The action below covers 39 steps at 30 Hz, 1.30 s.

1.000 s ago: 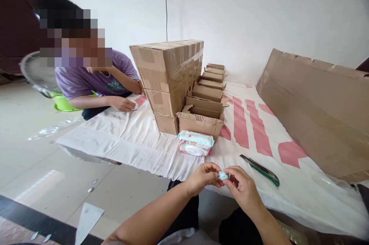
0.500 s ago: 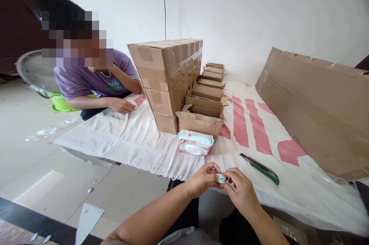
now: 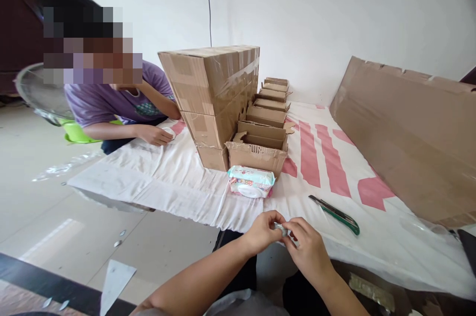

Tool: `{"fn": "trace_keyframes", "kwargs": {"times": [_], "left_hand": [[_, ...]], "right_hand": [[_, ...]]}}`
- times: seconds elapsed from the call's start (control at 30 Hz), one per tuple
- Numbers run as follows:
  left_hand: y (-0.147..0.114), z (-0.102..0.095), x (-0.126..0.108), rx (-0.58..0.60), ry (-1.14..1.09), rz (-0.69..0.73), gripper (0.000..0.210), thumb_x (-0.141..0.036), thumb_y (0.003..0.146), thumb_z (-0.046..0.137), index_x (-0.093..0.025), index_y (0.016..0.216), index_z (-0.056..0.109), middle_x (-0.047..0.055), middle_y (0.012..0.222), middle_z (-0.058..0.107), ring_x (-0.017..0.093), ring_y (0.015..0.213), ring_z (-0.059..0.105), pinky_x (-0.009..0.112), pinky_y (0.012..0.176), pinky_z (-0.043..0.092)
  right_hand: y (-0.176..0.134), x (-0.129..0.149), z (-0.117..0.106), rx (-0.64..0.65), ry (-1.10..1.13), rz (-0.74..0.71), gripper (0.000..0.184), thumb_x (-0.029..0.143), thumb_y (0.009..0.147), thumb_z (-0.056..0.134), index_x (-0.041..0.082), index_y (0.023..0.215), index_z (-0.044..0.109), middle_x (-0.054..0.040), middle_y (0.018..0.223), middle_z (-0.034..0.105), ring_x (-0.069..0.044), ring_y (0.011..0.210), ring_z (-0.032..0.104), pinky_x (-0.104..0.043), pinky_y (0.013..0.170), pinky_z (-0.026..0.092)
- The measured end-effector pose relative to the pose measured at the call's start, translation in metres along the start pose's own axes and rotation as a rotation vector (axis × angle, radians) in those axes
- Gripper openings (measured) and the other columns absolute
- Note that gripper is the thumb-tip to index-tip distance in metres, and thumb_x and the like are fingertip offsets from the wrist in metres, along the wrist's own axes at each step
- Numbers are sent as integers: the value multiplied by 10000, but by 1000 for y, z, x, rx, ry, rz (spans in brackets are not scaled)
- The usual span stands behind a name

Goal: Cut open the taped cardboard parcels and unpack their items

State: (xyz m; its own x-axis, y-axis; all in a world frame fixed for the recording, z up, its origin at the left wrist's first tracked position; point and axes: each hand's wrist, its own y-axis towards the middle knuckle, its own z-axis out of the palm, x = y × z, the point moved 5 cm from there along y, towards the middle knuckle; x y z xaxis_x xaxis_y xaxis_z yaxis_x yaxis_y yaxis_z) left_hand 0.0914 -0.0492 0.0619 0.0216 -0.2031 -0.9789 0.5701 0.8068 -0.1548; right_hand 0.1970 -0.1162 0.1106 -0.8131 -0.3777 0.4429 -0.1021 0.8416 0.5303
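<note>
Just off the table's front edge, my left hand and my right hand meet around a small white roll-like piece with green marks. The fingers of both hands pinch it from opposite sides and cover much of it, so its exact kind is unclear. Beyond my hands on the cloth lies a pack of wet wipes, touching the nearest open carton. A green utility knife rests to the right of my right hand, its blade end pointing away to the left.
A white cloth with red patches covers the table. Stacked taped cartons stand beside a row of open boxes. A large cardboard panel leans at the right. At the left, a person in a purple shirt rests an arm on the table.
The small white piece has been turned between my fingers, and less of its green print shows. My hands remain close together in nearly the same place. The view has shifted slightly.
</note>
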Motion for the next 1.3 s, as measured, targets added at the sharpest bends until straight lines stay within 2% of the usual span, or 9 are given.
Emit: {"fn": "trace_keyframes", "kwargs": {"times": [0.1,0.23,0.4,0.6,0.8,0.93,1.03,1.17,1.3], "left_hand": [[1,1,7,100,-279,-84,192,-135,579,706,-129,766,661,7,702,652,147,642,624,277,632,506],[0,1,8,146,-432,-110,280,-242,593,798,-109,817,696,33,715,680,165,627,667,344,687,550],[0,1,10,174,-493,-119,330,-259,583,828,-96,852,728,53,708,708,178,629,687,362,713,554],[0,0,14,181,-577,-137,298,-194,596,800,-87,869,746,82,731,733,191,632,696,366,703,553],[2,1,24,212,-675,-224,297,-132,584,760,-84,876,727,87,735,742,191,633,706,337,678,549],[4,3,24,223,-664,-216,257,-130,602,757,-91,848,695,60,704,719,172,607,691,315,660,537],[4,4,19,231,-706,-183,259,-121,616,740,-119,860,652,41,716,706,177,622,690,310,654,522],[1,9,11,333,-871,-139,314,-171,654,709,-177,945,594,69,873,733,254,805,726,337,745,496],[0,14,15,397,-956,-154,288,-164,686,660,-159,965,588,86,894,730,266,889,722,334,811,467]], "right_hand": [[1,-4,-2,16,82,39,190,121,851,505,221,965,620,-41,852,638,-161,654,632,-292,617,545],[3,-8,-6,43,166,78,202,107,835,542,222,982,619,-37,878,629,-152,668,627,-283,636,547],[3,-10,-8,30,219,79,194,113,830,558,224,976,620,-34,875,625,-144,639,615,-281,623,545],[6,-12,-9,32,228,103,210,95,797,573,222,953,631,-30,854,630,-140,616,607,-269,592,545],[10,-12,-9,85,208,132,178,105,789,565,218,911,629,-27,824,628,-139,589,599,-263,554,541],[8,-8,-3,109,110,84,233,77,790,532,210,960,621,-41,860,622,-173,692,621,-303,620,546],[7,-5,0,78,64,66,238,85,807,530,218,987,613,-47,880,614,-191,747,619,-323,653,537],[6,-9,-1,-16,113,112,229,195,830,613,230,1055,588,-66,967,604,-219,867,601,-346,716,533],[4,-15,0,-50,224,105,173,236,832,647,240,996,592,-61,999,607,-226,942,582,-363,780,524]]}}
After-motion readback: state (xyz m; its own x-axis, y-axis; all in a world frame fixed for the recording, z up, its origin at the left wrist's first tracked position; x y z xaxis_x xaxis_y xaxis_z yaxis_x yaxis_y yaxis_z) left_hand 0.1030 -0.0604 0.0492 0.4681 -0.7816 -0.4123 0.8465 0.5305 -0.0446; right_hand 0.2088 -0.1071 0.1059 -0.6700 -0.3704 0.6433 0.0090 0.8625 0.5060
